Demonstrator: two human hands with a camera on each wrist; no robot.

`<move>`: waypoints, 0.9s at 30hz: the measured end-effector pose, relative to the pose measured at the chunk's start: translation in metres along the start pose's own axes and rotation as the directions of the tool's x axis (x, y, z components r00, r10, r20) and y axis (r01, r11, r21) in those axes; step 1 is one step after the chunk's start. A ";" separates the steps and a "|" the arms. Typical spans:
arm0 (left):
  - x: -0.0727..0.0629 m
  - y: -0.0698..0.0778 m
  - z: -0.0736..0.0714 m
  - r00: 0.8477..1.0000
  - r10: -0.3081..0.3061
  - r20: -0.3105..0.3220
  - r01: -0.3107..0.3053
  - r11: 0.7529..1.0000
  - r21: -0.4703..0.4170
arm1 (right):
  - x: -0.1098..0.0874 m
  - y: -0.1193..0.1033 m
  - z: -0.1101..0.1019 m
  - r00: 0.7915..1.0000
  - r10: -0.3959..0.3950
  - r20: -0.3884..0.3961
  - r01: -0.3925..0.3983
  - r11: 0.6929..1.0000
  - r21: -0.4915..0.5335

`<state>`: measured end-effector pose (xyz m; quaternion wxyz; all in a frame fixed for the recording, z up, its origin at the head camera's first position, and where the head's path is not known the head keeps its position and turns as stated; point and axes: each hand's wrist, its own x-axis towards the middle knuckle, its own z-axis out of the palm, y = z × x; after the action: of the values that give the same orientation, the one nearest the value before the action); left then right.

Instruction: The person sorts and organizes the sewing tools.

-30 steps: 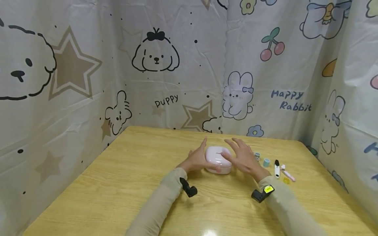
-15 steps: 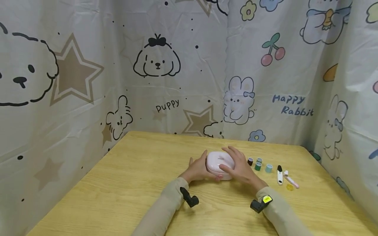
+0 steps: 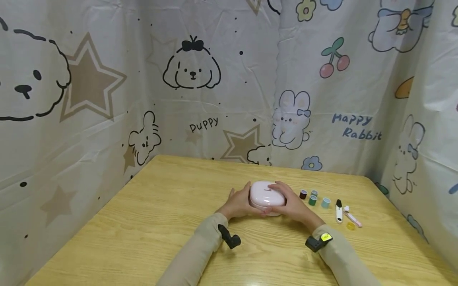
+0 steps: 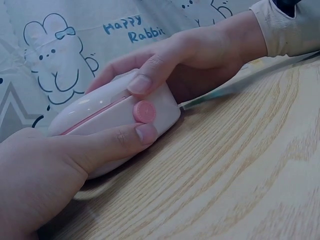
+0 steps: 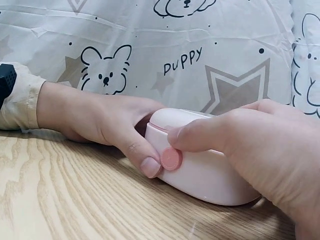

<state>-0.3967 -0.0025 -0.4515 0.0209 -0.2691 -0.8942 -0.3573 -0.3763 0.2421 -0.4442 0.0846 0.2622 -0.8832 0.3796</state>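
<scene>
A glossy, pale pink case (image 3: pixel 266 194) with a rounded lid stands on the wooden table between both hands. A round pink button (image 5: pixel 171 158) sits on its front, just below the lid seam. My left hand (image 3: pixel 237 203) grips the left side, its thumb lying across the front with the tip beside the button. From the right, my right hand (image 3: pixel 296 205) holds the case, fingers round the far side and thumb tip at the seam over the button. In the left wrist view the case (image 4: pixel 110 117) has its lid down. The far fingers are partly hidden behind it.
Right of the case stand small thread spools: a dark one (image 3: pixel 303 194), a green one (image 3: pixel 313 200) and a light blue one (image 3: pixel 325 203). Beyond them lie a white-and-black tool (image 3: pixel 339 211), a pink stick-like item (image 3: pixel 353 218) and a yellow disc (image 3: pixel 350 226). Printed curtains (image 3: pixel 200 99) surround the table.
My right hand has come down from hovering with spread fingers to hold the case's right side, its thumb moving onto the front. My left hand stays at the left side.
</scene>
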 end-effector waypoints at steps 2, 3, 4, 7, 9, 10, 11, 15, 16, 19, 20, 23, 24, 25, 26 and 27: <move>0.000 0.000 0.000 1.000 0.013 -0.003 -0.013 1.000 -0.009 | 0.000 0.002 0.000 1.000 0.012 -0.004 -0.012 0.999 0.041; 0.001 0.000 0.000 1.000 0.019 -0.004 -0.020 1.000 -0.014 | 0.000 0.003 -0.001 1.000 0.023 -0.003 -0.023 0.998 0.055; 0.001 0.001 0.000 1.000 0.020 -0.003 -0.020 1.000 -0.011 | 0.001 0.003 -0.001 0.999 0.033 -0.001 -0.033 0.997 0.066; 0.001 0.001 0.000 1.000 0.021 -0.003 -0.021 1.000 -0.003 | 0.003 0.003 -0.001 0.999 0.048 0.004 -0.048 0.993 0.106; 0.001 0.000 0.000 1.000 0.022 -0.001 -0.022 1.000 0.000 | 0.003 0.002 -0.001 0.999 0.050 -0.002 -0.049 0.990 0.131; 0.001 0.000 0.000 1.000 0.022 0.000 -0.022 1.000 0.000 | 0.004 0.001 -0.001 0.999 0.048 -0.004 -0.047 0.989 0.140; 0.001 0.000 0.000 1.000 0.023 -0.002 -0.023 1.000 -0.003 | 0.004 0.001 0.000 0.999 0.048 -0.008 -0.046 0.988 0.150; 0.002 0.001 0.000 1.000 0.024 -0.004 -0.025 1.000 -0.005 | 0.004 0.001 0.001 0.998 0.062 -0.028 -0.056 0.983 0.177; 0.002 0.001 0.000 1.000 0.024 -0.005 -0.024 1.000 -0.002 | 0.004 0.002 0.001 0.997 0.066 -0.032 -0.059 0.982 0.181; 0.002 0.001 0.000 1.000 0.019 0.003 -0.019 1.000 0.007 | 0.003 0.003 0.002 0.996 0.083 -0.040 -0.073 0.975 0.208; 0.002 0.001 0.000 1.000 0.017 0.004 -0.017 1.000 0.008 | 0.003 0.003 0.002 0.995 0.087 -0.043 -0.076 0.974 0.214; 0.003 0.001 0.000 1.000 0.018 0.005 -0.018 1.000 0.005 | 0.003 0.003 0.002 0.994 0.099 -0.048 -0.086 0.971 0.223; 0.003 0.001 0.000 1.000 0.021 0.001 -0.021 1.000 0.005 | 0.003 0.003 0.002 0.993 0.103 -0.049 -0.090 0.970 0.225; 0.003 0.002 0.000 1.000 0.024 -0.003 -0.024 1.000 0.002 | 0.004 0.003 0.002 0.993 0.107 -0.050 -0.092 0.967 0.237; 0.003 0.002 -0.001 1.000 0.027 -0.005 -0.027 1.000 0.002 | 0.004 0.002 0.002 0.993 0.104 -0.052 -0.088 0.964 0.253; 0.002 0.002 -0.001 1.000 0.030 -0.006 -0.030 1.000 0.001 | 0.005 0.001 0.002 0.993 0.105 -0.054 -0.087 0.960 0.267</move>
<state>-0.3979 -0.0010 -0.4491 0.0292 -0.2814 -0.8900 -0.3575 -0.3812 0.2394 -0.4446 0.0604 0.2151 -0.8328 0.5065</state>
